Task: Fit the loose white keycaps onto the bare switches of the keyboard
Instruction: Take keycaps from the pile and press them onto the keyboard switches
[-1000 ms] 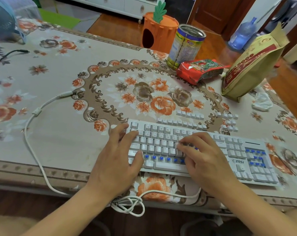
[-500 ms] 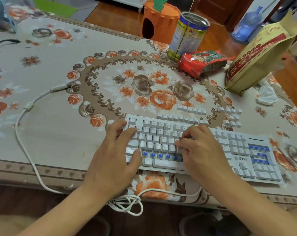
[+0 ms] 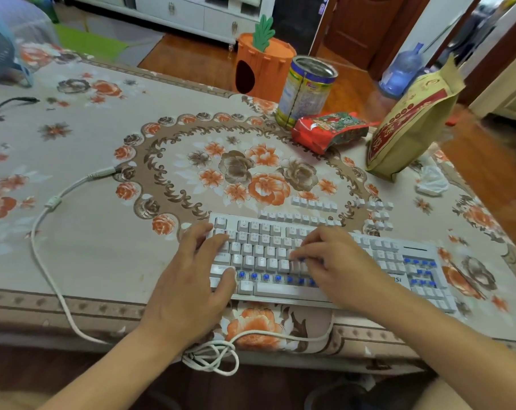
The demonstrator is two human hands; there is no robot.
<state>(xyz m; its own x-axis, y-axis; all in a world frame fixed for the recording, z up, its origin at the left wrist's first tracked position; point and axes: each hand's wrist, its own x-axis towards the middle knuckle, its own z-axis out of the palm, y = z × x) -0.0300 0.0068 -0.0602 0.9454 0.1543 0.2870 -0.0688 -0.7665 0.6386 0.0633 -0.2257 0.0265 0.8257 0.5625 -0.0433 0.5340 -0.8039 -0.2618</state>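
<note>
A white keyboard (image 3: 378,255) lies at the table's near edge. Bare blue switches (image 3: 265,276) show in its lowest letter row, and more of them (image 3: 419,272) on the number pad. Loose white keycaps (image 3: 298,217) lie in rows just behind the keyboard, with a second row (image 3: 313,202) farther back and a cluster (image 3: 378,216) to the right. My left hand (image 3: 188,279) rests flat on the keyboard's left end, thumb on the shift key. My right hand (image 3: 336,267) lies over the middle, its bent fingertips pressing on a keycap in the home row.
The keyboard's white cable (image 3: 58,199) loops left and hangs coiled over the table's front edge (image 3: 212,356). At the back right stand a tin can (image 3: 307,90), a red snack packet (image 3: 327,130) and a tan bag (image 3: 410,125). A crumpled tissue (image 3: 431,182) lies beside the bag.
My right hand's fingertips have crept slightly left along the key rows. The left hand has stayed on the keyboard's left end. The view has shifted a little.
</note>
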